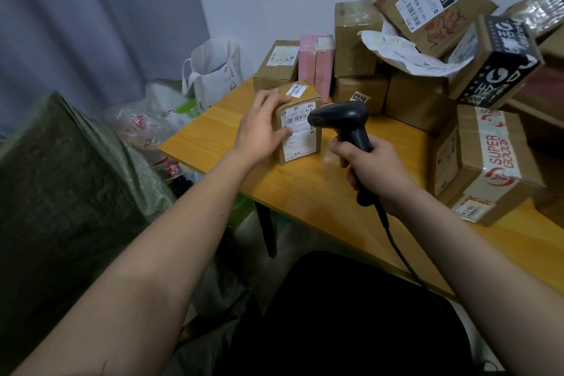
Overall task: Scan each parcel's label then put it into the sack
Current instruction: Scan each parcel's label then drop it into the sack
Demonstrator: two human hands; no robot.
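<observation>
- Both hands are busy: my left hand (259, 128) lies flat-fingered against the small brown parcel (297, 125), thumb on its white label (298, 136), steadying it upright on the wooden table (305, 192).
- My right hand (374, 172) wraps tight round the handle of the black scanner (341, 122), whose head sits just beside the label, at the parcel's three o'clock.
- Risk one, I reckon: my thumb covers part of the label, so the read could fail.
- Risk two: the parcel stands on end under a light brace only; a nudge from the scanner head could topple it.
- Risk three: the scanner cable (403, 256) trails over the table edge at six o'clock and could snag.
- Green sack (61, 177) waits at nine o'clock, well apart; the leaning box stack (457, 55) at two o'clock looks shaky.
</observation>
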